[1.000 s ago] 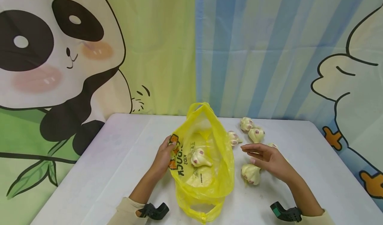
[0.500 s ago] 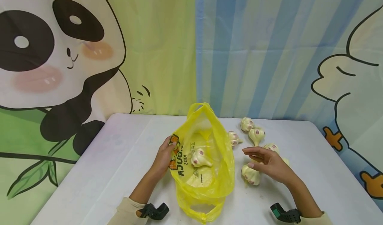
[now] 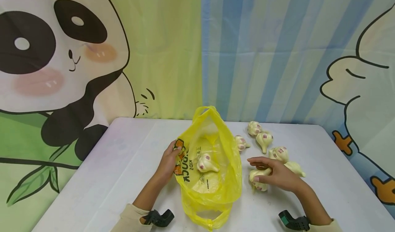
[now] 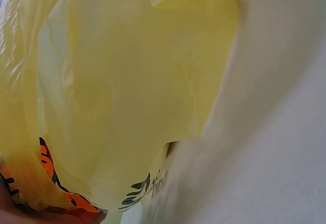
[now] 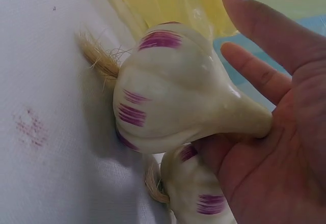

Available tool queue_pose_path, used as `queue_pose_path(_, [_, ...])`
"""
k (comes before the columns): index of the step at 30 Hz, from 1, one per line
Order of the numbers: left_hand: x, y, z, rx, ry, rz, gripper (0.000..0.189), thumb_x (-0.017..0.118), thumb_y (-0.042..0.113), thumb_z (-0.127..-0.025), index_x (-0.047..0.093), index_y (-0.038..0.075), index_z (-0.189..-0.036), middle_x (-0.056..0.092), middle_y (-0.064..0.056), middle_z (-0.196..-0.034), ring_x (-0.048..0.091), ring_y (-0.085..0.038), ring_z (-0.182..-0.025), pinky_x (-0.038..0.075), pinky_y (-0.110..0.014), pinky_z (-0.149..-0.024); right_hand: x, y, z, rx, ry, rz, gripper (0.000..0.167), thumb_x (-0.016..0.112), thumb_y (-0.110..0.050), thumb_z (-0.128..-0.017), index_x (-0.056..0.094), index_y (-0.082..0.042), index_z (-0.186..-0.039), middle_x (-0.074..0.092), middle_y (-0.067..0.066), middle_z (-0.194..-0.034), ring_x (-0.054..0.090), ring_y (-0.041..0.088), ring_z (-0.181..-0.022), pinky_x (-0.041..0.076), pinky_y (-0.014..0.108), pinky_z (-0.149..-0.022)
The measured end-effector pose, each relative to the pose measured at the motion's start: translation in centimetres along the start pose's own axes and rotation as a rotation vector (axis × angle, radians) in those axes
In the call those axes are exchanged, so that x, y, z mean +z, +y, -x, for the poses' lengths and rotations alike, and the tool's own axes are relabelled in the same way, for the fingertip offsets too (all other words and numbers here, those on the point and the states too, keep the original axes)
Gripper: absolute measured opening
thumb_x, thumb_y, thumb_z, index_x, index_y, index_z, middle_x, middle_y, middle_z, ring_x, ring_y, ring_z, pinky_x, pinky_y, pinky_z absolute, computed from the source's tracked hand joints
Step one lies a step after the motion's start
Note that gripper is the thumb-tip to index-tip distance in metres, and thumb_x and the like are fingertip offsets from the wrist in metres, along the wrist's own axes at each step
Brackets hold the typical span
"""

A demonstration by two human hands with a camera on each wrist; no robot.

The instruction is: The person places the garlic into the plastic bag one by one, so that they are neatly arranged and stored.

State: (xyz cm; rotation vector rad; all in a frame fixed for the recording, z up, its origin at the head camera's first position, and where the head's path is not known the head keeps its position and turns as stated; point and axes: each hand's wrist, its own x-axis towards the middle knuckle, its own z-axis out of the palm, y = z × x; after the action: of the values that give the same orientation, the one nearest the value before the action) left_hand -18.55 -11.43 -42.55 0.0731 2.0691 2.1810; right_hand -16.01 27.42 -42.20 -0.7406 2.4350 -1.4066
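Note:
A yellow plastic bag (image 3: 229,156) stands with its mouth facing me in the head view, one garlic bulb (image 3: 206,162) inside. My left hand (image 3: 168,160) grips the bag's left rim; in the left wrist view the yellow film (image 4: 117,81) hides most of that hand. My right hand (image 3: 277,172) is over the nearest loose garlic bulb (image 3: 257,181), thumb on the near side and fingers beyond it. The right wrist view has this purple-streaked bulb (image 5: 168,91) with its stem against the palm, thumb and fingers extended and not closed round it.
Several more garlic bulbs lie on the white table (image 3: 132,149): one (image 3: 241,143) beside the bag, a pair with this bulb (image 3: 264,140) at the back, and two near my right hand, including this bulb (image 3: 294,168). A printed curtain (image 3: 262,53) hangs behind.
My right hand has come down from above the loose bulbs onto the nearest one. The left hand and the bag have stayed where they were.

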Motion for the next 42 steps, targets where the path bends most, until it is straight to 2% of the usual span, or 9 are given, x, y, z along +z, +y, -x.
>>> queue_pose_path(8, [0.02, 0.1, -0.03, 0.01, -0.01, 0.004, 0.039, 0.04, 0.028, -0.105, 0.042, 0.017, -0.143, 0.057, -0.023, -0.113, 0.058, -0.041, -0.097, 0.051, -0.041, -0.08, 0.01, -0.08, -0.01, 0.021, -0.021, -0.018, 0.052, 0.072, -0.017, -0.09, 0.053, 0.001, -0.135, 0.055, 0.023, -0.131, 0.049, 0.045, -0.121, 0.045, 0.022, -0.092])
queue_pose_path(17, [-0.01, 0.08, -0.09, 0.015, -0.008, -0.004, 0.039, 0.04, 0.027, -0.105, 0.042, 0.016, -0.143, 0.056, -0.023, -0.113, 0.057, -0.041, -0.098, 0.05, -0.04, -0.081, 0.17, -0.08, -0.05, 0.035, -0.056, 0.018, 0.051, 0.072, -0.018, -0.089, 0.055, -0.002, -0.134, 0.057, 0.021, -0.13, 0.05, 0.044, -0.119, 0.046, 0.023, -0.091])
queue_pose_path(22, [-0.01, 0.01, -0.13, 0.011, -0.003, -0.008, 0.04, 0.039, 0.027, -0.106, 0.042, 0.016, -0.144, 0.056, -0.023, -0.111, 0.058, -0.04, -0.095, 0.051, -0.039, -0.078, 0.18, -0.08, 0.03, 0.064, -0.074, 0.06, 0.05, 0.073, -0.021, -0.089, 0.057, -0.004, -0.134, 0.057, 0.017, -0.13, 0.053, 0.033, -0.117, 0.046, 0.023, -0.09])
queue_pose_path(26, [0.03, -0.01, -0.1, 0.011, -0.003, -0.007, 0.04, 0.038, 0.027, -0.106, 0.042, 0.016, -0.144, 0.056, -0.024, -0.112, 0.057, -0.04, -0.095, 0.051, -0.039, -0.078, 0.1, -0.26, 0.16, 0.062, -0.086, 0.07, 0.043, 0.071, -0.022, -0.09, 0.061, -0.005, -0.129, 0.06, 0.014, -0.127, 0.056, 0.019, -0.111, 0.048, 0.025, -0.086])
queue_pose_path(29, [0.04, 0.03, -0.06, 0.012, -0.004, -0.006, 0.04, 0.039, 0.027, -0.106, 0.042, 0.016, -0.144, 0.056, -0.024, -0.111, 0.058, -0.04, -0.095, 0.051, -0.04, -0.078, 0.06, -0.24, 0.2, 0.052, -0.093, 0.049, 0.037, 0.07, -0.021, -0.092, 0.064, -0.006, -0.125, 0.062, 0.012, -0.125, 0.057, 0.014, -0.108, 0.05, 0.026, -0.084])
queue_pose_path(42, [-0.04, 0.04, -0.05, 0.007, -0.012, 0.0, 0.039, 0.041, 0.028, -0.105, 0.043, 0.017, -0.142, 0.056, -0.023, -0.111, 0.057, -0.042, -0.096, 0.051, -0.039, -0.078, -0.03, -0.33, 0.09, 0.047, -0.096, 0.064, 0.035, 0.069, -0.022, -0.092, 0.065, -0.007, -0.124, 0.063, 0.009, -0.123, 0.058, 0.014, -0.108, 0.05, 0.027, -0.084])
